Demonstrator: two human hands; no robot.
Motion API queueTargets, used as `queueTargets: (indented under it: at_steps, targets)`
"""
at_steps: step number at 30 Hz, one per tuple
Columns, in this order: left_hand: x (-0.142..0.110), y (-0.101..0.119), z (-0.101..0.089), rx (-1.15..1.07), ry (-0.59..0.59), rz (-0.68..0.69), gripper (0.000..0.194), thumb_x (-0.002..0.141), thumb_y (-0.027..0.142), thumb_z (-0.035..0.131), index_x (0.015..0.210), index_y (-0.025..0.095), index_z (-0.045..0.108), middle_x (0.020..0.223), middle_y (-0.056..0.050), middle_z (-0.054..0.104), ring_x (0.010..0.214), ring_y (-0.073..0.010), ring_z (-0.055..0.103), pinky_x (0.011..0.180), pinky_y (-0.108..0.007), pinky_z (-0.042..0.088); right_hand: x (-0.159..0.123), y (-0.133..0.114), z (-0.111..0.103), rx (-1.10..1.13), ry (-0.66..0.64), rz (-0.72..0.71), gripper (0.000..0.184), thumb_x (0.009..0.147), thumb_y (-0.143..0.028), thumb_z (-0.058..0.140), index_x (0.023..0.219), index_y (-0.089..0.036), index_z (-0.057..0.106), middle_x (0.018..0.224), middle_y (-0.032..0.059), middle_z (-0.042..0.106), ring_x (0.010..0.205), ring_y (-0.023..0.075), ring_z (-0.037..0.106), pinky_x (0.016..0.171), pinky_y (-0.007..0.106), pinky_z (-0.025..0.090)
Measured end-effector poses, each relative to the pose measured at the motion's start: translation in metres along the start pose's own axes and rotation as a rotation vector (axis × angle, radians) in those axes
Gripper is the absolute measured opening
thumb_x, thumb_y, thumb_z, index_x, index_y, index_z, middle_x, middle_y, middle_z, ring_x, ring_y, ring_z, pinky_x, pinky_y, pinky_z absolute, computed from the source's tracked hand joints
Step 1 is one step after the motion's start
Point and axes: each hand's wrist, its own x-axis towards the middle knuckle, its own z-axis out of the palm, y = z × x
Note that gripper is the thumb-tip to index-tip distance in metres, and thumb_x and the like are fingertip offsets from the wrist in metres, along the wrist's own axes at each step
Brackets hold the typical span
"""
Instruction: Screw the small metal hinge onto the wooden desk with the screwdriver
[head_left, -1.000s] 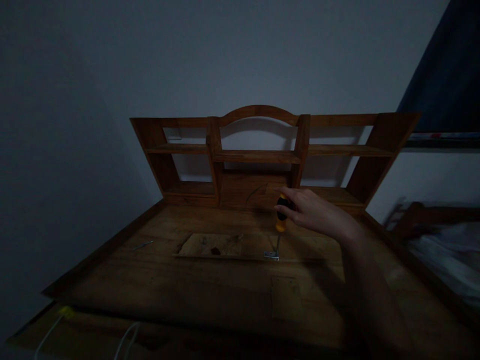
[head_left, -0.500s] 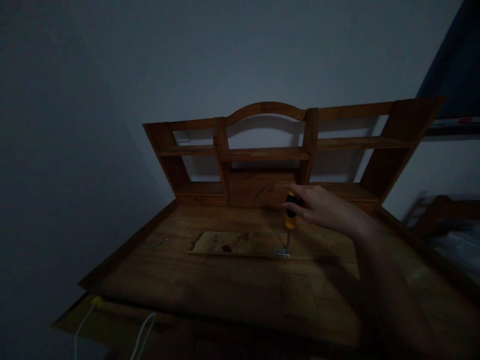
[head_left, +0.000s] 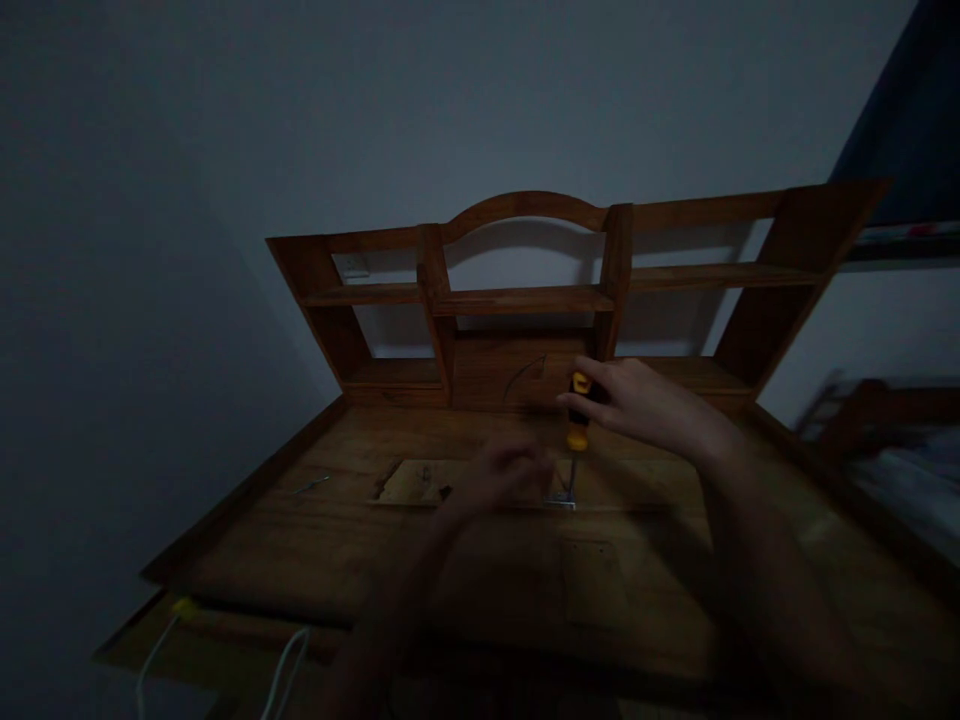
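Note:
My right hand (head_left: 637, 400) is closed round the yellow-and-black handle of a screwdriver (head_left: 577, 418), which stands upright with its tip on a small metal bracket (head_left: 561, 500). The bracket sits at the edge of a light wooden board (head_left: 409, 483) lying on the wooden desk (head_left: 360, 560). My left hand (head_left: 495, 478) is over the board just left of the bracket; it is smeared by motion and its fingers cannot be made out. The scene is dim.
A wooden hutch with shelves and an arched top (head_left: 525, 290) stands at the back of the desk against a grey wall. A small metal piece (head_left: 311, 484) lies at the left. White cables (head_left: 289, 670) hang at the front edge. Wooden furniture (head_left: 877, 420) is at the right.
My left hand has come into view from below and reached the board beside the bracket. My right hand stays on the upright screwdriver. The camera has shifted a little.

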Motion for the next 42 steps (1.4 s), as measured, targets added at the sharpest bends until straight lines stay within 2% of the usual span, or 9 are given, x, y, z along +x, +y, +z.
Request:
queueTargets:
  at_steps: [4,6,9,14,19,25,32,38,42]
  targets:
    - [0.039,-0.048,0.009,-0.004,0.075,0.060,0.037,0.088,0.048,0.060,0.079,0.012,0.058,0.079,-0.002,0.057,0.077,-0.0121,0.053,0.071,-0.024,0.041,0.001,0.000,0.003,-0.011,-0.025,-0.025,0.040,0.094,-0.049,0.046,0.120,-0.018,0.054,0.103,0.0086,0.065,0.094,0.0255,0.062,0.077,0.033,0.041]
    - [0.045,-0.066,0.016,0.049,-0.044,0.091,0.033,0.088,0.047,0.061,0.085,0.014,0.063,0.085,-0.003,0.061,0.081,-0.0128,0.055,0.074,-0.025,0.042,0.000,0.001,0.002,0.043,-0.036,-0.064,0.047,0.093,-0.038,0.050,0.135,-0.017,0.046,0.113,0.0090,0.063,0.100,0.0232,0.061,0.081,0.030,0.042]
    - [0.037,-0.078,0.026,0.201,-0.186,0.193,0.035,0.082,0.050,0.067,0.089,0.016,0.064,0.092,-0.003,0.063,0.089,-0.0149,0.055,0.082,-0.028,0.041,0.001,-0.001,0.000,0.104,-0.036,-0.070,0.044,0.093,-0.035,0.052,0.133,-0.019,0.049,0.101,0.0045,0.066,0.087,0.0177,0.062,0.075,0.026,0.042]
    - [0.020,-0.084,0.037,0.493,-0.221,0.289,0.036,0.082,0.053,0.066,0.089,0.019,0.061,0.098,-0.003,0.061,0.102,-0.0191,0.050,0.095,-0.035,0.031,0.004,-0.005,0.002,0.054,-0.030,-0.033,0.034,0.095,-0.050,0.047,0.110,-0.020,0.057,0.096,0.0039,0.065,0.088,0.0212,0.062,0.074,0.031,0.043]
    - [0.018,-0.089,0.040,0.520,-0.213,0.315,0.029,0.086,0.047,0.064,0.091,0.019,0.059,0.100,-0.002,0.059,0.103,-0.0178,0.049,0.098,-0.035,0.028,0.005,0.001,0.007,0.085,-0.020,-0.107,0.046,0.090,-0.032,0.052,0.134,-0.019,0.046,0.128,0.0072,0.057,0.110,0.0228,0.058,0.090,0.031,0.042]
    - [0.018,-0.087,0.041,0.492,-0.194,0.311,0.026,0.086,0.042,0.064,0.089,0.018,0.057,0.098,-0.002,0.059,0.102,-0.0171,0.050,0.097,-0.034,0.029,0.005,-0.003,0.007,0.021,-0.037,-0.027,0.039,0.094,-0.052,0.048,0.115,-0.020,0.053,0.093,0.0047,0.065,0.085,0.0220,0.061,0.071,0.030,0.040]
    - [0.019,-0.089,0.043,0.507,-0.205,0.304,0.027,0.086,0.044,0.064,0.088,0.018,0.056,0.095,-0.002,0.058,0.099,-0.0176,0.048,0.097,-0.035,0.028,0.005,-0.002,0.004,0.077,-0.065,-0.053,0.028,0.092,-0.035,0.050,0.117,-0.022,0.050,0.103,0.0035,0.065,0.092,0.0201,0.061,0.075,0.029,0.040]
    - [0.019,-0.088,0.043,0.513,-0.200,0.300,0.031,0.087,0.048,0.062,0.086,0.017,0.055,0.096,-0.003,0.057,0.101,-0.0184,0.047,0.100,-0.035,0.027,0.004,-0.007,0.004,-0.037,-0.045,0.026,0.044,0.092,-0.062,0.044,0.112,-0.023,0.052,0.084,0.0045,0.063,0.079,0.0236,0.061,0.064,0.031,0.036]
    - [0.019,-0.088,0.043,0.511,-0.198,0.308,0.029,0.086,0.045,0.064,0.086,0.018,0.055,0.094,-0.002,0.057,0.099,-0.0175,0.047,0.101,-0.036,0.026,0.003,-0.007,0.001,0.029,-0.060,-0.013,0.029,0.092,-0.040,0.049,0.115,-0.023,0.050,0.104,0.0038,0.064,0.091,0.0225,0.061,0.073,0.032,0.038]
